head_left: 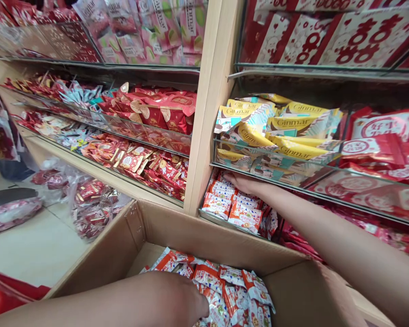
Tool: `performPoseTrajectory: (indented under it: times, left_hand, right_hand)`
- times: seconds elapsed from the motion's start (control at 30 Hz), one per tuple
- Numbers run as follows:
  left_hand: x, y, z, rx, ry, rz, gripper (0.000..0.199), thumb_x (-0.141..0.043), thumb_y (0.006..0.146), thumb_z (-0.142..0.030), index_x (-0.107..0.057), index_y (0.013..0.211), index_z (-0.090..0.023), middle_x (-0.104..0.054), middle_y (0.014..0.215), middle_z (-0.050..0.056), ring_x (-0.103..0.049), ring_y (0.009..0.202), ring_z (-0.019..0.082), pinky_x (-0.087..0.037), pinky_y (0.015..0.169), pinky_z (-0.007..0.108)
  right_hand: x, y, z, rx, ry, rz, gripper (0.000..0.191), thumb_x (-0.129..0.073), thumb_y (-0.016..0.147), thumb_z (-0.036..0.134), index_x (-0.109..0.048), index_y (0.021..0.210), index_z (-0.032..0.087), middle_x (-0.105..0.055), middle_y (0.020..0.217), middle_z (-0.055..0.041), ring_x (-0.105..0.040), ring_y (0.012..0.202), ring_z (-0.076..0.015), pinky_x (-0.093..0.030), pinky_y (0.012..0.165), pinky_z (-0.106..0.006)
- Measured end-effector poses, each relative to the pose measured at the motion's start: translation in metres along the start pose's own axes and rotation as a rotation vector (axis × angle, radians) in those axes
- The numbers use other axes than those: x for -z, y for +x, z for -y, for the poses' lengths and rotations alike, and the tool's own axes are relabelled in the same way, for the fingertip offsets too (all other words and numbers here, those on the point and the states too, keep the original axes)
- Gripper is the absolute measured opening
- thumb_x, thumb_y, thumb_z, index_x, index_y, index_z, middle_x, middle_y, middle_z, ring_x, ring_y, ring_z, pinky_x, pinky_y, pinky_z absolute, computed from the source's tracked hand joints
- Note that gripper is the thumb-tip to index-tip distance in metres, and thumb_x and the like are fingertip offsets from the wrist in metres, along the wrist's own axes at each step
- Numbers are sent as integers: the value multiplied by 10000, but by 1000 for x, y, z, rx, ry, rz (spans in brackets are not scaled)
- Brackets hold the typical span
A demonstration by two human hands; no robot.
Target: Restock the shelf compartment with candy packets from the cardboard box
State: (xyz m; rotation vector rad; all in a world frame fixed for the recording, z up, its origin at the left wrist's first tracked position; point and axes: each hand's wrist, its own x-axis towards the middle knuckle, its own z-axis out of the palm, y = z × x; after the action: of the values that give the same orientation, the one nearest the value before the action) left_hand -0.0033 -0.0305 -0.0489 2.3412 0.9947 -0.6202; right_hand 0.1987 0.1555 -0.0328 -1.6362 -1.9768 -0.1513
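A cardboard box (204, 234) stands below the shelves with a pile of small white and orange packets (238, 295) in it. Inside the box, my left hand (182, 297) rests on the packets; its fingers are mostly hidden under the hand. My right hand (240, 183) reaches into the low shelf compartment under the yellow packets, above rows of similar white and red packets (245, 215). Its fingertips are at the back of those rows, partly in shadow, and whether they grip a packet is not visible.
Yellow Ginmar packets (293, 122) fill the shelf above my right hand, behind a clear front edge. A wooden upright (207, 104) divides the shelves. Bagged red packets (92, 204) lie on the floor at left.
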Motion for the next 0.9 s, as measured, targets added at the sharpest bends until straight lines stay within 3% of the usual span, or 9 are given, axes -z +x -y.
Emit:
performPoseTrajectory:
  times: [0.07, 0.17, 0.23, 0.3, 0.4, 0.47, 0.57, 0.77, 0.9]
  left_hand:
    - [-1, -1, -1, -7, -13, -37, 388, -571, 587, -195, -662, 961, -245, -692, 948, 99, -629, 863, 292, -484, 638, 338]
    - [2, -3, -5, 8, 33, 28, 389, -559, 622, -194, -651, 998, -226, -683, 979, 123, -627, 885, 306, -494, 658, 362]
    - [6, -4, -9, 15, 69, 94, 412, -548, 646, -199, -633, 1048, -202, -669, 1013, 154, -621, 908, 331, -501, 678, 400]
    - [9, -4, -12, 23, 78, 128, 420, -544, 659, -208, -627, 1070, -180, -665, 1017, 174, -619, 915, 347, -506, 693, 423]
    - [11, -3, -15, 33, 82, 108, 424, -546, 659, -217, -634, 1068, -151, -661, 1024, 192, -619, 914, 359, -513, 698, 432]
    - [10, -3, -16, 57, 104, 101, 441, -543, 654, -212, -631, 1078, -134, -662, 1018, 203, -628, 890, 364, -518, 685, 430]
    - [8, -2, -15, 129, 132, 85, 415, -532, 659, -244, -659, 1035, -122, -690, 926, 205, -651, 806, 369, -525, 641, 435]
    - [-2, 0, -3, 191, 82, -27, 408, -598, 632, -378, -679, 974, -169, -681, 936, 180, -635, 834, 369, -510, 680, 462]
    - [-3, 2, 1, 183, 39, -31, 432, -601, 629, -364, -650, 1030, -208, -664, 993, 163, -618, 883, 374, -491, 721, 486]
  right_hand:
    - [12, -14, 3, 156, 6, 110, 590, -416, 787, 529, -346, 1316, 279, -367, 1374, 21, -292, 1277, -242, -246, 1056, -404]
    - [34, -43, 1, 376, -20, 262, 569, -276, 859, 496, -356, 1327, 183, -407, 1345, -65, -364, 1238, -234, -297, 1034, -392]
    - [52, -69, 2, 445, -68, 224, 577, -311, 850, 502, -419, 1289, 143, -417, 1329, -120, -349, 1245, -259, -293, 1036, -417]
    - [69, -102, 10, 567, -97, 133, 500, -392, 832, 479, -490, 1227, 190, -441, 1306, -120, -333, 1251, -271, -296, 1029, -450]
    - [80, -152, 34, 748, -42, 109, 281, -398, 862, 303, -570, 1084, 282, -610, 1061, -85, -560, 981, -217, -475, 841, -372]
    - [70, -179, 52, 900, -43, 242, 208, -427, 846, 245, -613, 939, 257, -647, 851, -66, -596, 774, -198, -517, 700, -338]
    - [34, -198, 70, 881, -154, 398, 115, -533, 766, 228, -627, 800, 170, -614, 720, -75, -566, 607, -208, -489, 471, -323]
    - [-25, -177, 78, 573, -320, 959, 639, -683, 633, 364, -513, 1151, 29, -560, 1020, -207, -573, 872, -319, -519, 669, -412]
    - [-43, -170, 75, 471, -240, 1105, 806, -715, 571, 322, -403, 1260, 45, -496, 1158, -223, -523, 1019, -356, -474, 806, -439]
